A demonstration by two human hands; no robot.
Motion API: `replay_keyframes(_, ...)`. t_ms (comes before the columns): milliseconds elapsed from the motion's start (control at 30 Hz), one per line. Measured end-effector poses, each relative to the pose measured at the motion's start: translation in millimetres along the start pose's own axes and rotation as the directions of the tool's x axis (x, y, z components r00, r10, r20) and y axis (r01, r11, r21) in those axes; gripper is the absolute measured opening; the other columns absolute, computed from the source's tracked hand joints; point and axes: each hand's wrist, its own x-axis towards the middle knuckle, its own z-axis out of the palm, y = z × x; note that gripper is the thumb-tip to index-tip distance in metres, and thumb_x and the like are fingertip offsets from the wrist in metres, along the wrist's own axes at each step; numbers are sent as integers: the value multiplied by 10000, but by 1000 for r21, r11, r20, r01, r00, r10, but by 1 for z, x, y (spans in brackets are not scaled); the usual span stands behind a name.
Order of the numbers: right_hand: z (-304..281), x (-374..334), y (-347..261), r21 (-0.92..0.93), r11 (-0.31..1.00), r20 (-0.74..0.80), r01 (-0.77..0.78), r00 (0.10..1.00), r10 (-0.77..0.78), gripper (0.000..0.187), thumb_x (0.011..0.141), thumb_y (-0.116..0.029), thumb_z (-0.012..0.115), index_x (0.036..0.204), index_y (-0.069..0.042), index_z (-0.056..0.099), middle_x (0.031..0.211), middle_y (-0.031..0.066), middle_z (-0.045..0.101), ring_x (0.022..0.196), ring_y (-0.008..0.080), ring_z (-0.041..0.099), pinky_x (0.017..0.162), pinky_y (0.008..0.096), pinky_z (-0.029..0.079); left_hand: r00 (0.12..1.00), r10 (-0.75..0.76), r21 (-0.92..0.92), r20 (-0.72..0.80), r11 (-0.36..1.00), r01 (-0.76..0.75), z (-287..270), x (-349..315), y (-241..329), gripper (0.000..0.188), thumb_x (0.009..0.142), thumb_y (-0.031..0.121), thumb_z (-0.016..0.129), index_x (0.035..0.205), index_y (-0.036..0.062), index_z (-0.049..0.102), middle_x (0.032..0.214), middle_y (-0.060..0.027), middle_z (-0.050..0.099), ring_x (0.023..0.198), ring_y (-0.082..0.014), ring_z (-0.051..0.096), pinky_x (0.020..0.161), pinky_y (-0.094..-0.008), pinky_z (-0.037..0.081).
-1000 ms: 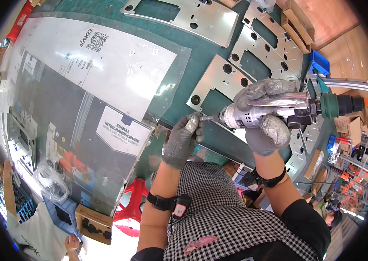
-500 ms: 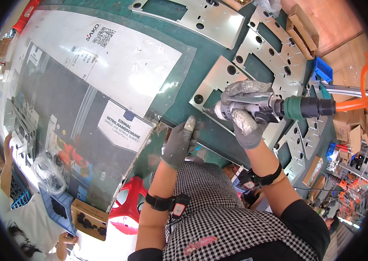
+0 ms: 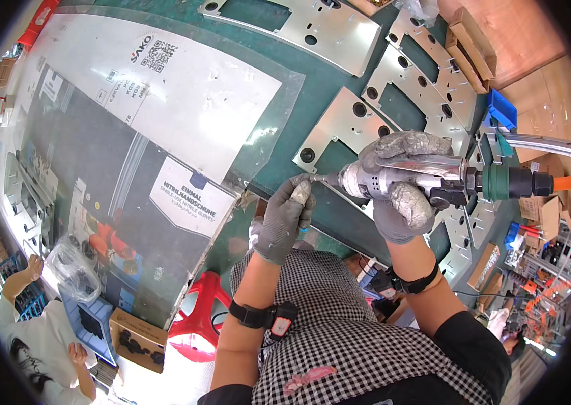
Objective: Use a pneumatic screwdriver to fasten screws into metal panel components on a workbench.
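My right hand [image 3: 403,212], in a grey glove with worn silvery fingers, is wrapped round a pneumatic screwdriver [image 3: 367,181]. The tool lies level, with its bit pointing left and its green and black hose coupling [image 3: 498,182] at the right. At the bit's tip, the fingers of my left hand [image 3: 284,219] are pinched together; whatever they hold there is too small to make out. Just beyond the tool lies a flat metal plate [image 3: 343,118] with a rectangular cutout and black round inserts, partly hidden by my right hand.
More metal plates [image 3: 339,40] lie along the green table's far and right sides. A plastic-covered printed sheet [image 3: 224,88] spans the left. A blue bin [image 3: 501,108] and cardboard box [image 3: 469,50] stand at the far right. Beside a red stool [image 3: 197,320], another person [image 3: 49,344] works.
The screwdriver and my right hand have shifted right and slightly nearer. My left fingers have come up to the bit's tip. The other person's hands have moved at the left.
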Motion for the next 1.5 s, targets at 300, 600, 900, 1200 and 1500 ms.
replay_keyframes(300,1,1,-8,-20,1000,-16,25,1000,-25,517,639,-89,580,1130,-2,443,989,167,550,862,284,575,735,418,501,990,66,455,125,883,-117,-6,0,20,267,945,264,458,1059,36,537,685,28,468,555,-27,404,474,-166,338)
replay_keyframes(600,-28,2,25,-177,974,357,143,931,-72,557,791,-250,650,1230,3,419,1228,147,479,1104,256,502,921,375,443,999,42,478,-35,878,-20,-2,-10,20,331,952,308,431,1069,28,565,665,22,456,546,-40,399,474,-191,348)
replay_keyframes(900,0,9,24,-839,475,71,-265,811,580,467,813,-251,575,1207,-40,439,1212,113,488,1102,241,488,931,365,418,998,-19,342,64,940,-4,-1,16,-29,250,947,226,425,1095,36,493,690,2,466,508,-56,408,438,-197,351)
replay_keyframes(1200,-5,-4,-10,-173,983,24,69,998,-66,287,729,-65,647,995,-22,550,921,66,610,853,170,595,769,297,490,988,-151,192,-17,970,151,18,6,-14,300,942,278,454,1137,56,501,732,19,480,527,-43,390,444,-186,338)
replay_keyframes(1500,-36,-53,-124,-152,983,-126,103,984,-123,369,616,-28,665,948,20,511,775,123,590,641,195,585,577,284,490,979,-77,-178,189,978,111,-5,-18,-9,234,950,147,411,1131,26,497,887,-39,502,791,-136,525,720,-257,509)
